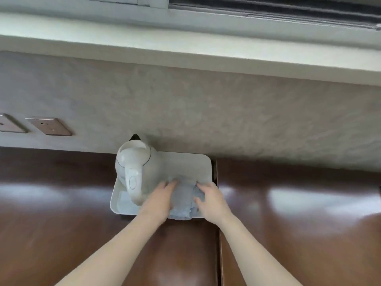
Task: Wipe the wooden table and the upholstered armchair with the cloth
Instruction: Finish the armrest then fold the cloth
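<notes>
Pale blue cloth [183, 200] bunched on the near right part of a white tray [203, 166], spilling slightly over its near rim. Left hand [159, 200] pressed flat on the cloth's left side, fingers loosely curled into it; right hand [209, 198] pinching its right edge. White kettle [137, 168] on the tray's left half, just beside the left hand. Tray at the far edge of the glossy brown worktop [61, 213], against the wall.

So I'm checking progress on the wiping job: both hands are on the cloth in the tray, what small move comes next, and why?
Probably lift the cloth off the white tray onto the wooden table: the left hand and right hand only bunch it beside the kettle, not on wood yet.
</notes>
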The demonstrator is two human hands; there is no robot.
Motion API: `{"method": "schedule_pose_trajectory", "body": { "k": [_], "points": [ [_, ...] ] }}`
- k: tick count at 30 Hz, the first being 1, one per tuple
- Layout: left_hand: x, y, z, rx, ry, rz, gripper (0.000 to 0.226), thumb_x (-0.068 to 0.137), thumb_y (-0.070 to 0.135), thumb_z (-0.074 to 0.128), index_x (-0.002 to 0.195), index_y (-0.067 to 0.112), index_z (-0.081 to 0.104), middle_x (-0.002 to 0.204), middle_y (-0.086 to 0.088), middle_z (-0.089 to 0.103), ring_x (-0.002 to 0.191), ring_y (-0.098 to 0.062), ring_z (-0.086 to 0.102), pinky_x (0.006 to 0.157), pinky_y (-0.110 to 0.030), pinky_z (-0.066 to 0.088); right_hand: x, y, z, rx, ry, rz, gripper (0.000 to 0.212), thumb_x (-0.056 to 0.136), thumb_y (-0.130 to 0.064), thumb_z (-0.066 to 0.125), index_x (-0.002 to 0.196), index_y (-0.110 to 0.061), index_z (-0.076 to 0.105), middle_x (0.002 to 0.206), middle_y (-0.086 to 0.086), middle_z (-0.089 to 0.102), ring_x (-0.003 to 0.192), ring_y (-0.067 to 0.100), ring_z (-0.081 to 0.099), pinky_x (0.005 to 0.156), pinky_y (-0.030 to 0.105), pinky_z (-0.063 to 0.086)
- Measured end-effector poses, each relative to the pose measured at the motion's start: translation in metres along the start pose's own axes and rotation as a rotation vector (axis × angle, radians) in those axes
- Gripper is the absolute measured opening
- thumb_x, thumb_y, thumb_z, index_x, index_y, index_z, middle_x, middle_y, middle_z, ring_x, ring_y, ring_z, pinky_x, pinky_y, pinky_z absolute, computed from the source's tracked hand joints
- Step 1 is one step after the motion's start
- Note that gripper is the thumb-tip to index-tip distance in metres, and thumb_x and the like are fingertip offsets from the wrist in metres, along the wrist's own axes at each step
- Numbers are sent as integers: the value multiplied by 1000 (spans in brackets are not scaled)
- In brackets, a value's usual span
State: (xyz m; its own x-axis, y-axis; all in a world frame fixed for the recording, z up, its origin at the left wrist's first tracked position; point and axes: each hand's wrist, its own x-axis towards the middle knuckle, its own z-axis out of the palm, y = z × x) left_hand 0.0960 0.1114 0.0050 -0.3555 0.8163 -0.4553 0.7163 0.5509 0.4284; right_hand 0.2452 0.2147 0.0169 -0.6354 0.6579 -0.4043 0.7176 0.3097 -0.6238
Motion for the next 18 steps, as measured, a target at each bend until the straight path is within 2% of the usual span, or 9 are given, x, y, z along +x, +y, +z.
{"method": "schedule_pose_trajectory", "body": {
  "k": [3, 5, 7, 9, 12, 15, 18],
  "points": [
    [36, -2, 9, 87, 11, -47, 85, 90, -1, 60, 160, 26, 17, 155, -8, 28, 132, -28, 44, 106, -38, 43, 31, 2, 8, -69, -51, -10, 56, 94, -11, 57, 147, -10, 42, 147, 13, 40, 137, 26, 41, 110, 23, 28],
    [52, -2, 14, 146, 19, -58, 84, 94, 9, 62, 161, 24, 12, 166, -8, 7, 145, -28, 29, 113, -36, 38, 47, 7, 14, -154, -82, -46, 69, 95, -11, 56, 156, -11, 23, 164, 16, 10, 151, 26, 18, 116, 24, 20],
    [60, -5, 20, 185, -15, -29, 84, 98, 17, 60, 161, 25, 5, 168, -5, -12, 154, -27, 9, 121, -36, 27, 54, 11, 21, -243, -60, -85, 74, 97, -10, 52, 159, -18, 11, 164, 14, -19, 153, 26, -3, 121, 31, 17],
    [64, -9, 25, 244, -52, 28, 83, 101, 21, 56, 161, 24, -1, 168, -5, -15, 156, -25, -4, 125, -36, 15, 54, 12, 29, -269, -39, -147, 74, 98, -8, 51, 159, -18, 10, 163, 9, -20, 153, 24, -8, 123, 34, 12],
    [75, -13, 28, 284, -89, 28, 80, 104, 26, 50, 161, 22, -5, 169, -6, -12, 156, -24, -8, 126, -34, 8, 57, 18, 39, -237, -108, -153, 84, 98, -18, 58, 158, -13, -1, 159, -1, -20, 154, 18, -6, 123, 27, 2],
    [89, -11, 27, 329, -191, -14, 92, 101, 33, 56, 160, 20, -14, 168, -6, -18, 155, -26, -12, 126, -36, 2, 76, 28, 43, -394, -208, -60, 105, 92, -42, 63, 155, -7, -13, 162, 9, -22, 152, 21, -15, 121, 29, -11],
    [101, -9, 27, 319, -221, -30, 104, 95, 36, 64, 159, 21, -16, 167, -7, -22, 155, -28, -14, 124, -37, 2, 96, 26, 45, -518, -239, 4, 119, 85, -51, 68, 154, -5, -17, 163, 13, -22, 151, 23, -19, 121, 32, -14]
  ]
}}
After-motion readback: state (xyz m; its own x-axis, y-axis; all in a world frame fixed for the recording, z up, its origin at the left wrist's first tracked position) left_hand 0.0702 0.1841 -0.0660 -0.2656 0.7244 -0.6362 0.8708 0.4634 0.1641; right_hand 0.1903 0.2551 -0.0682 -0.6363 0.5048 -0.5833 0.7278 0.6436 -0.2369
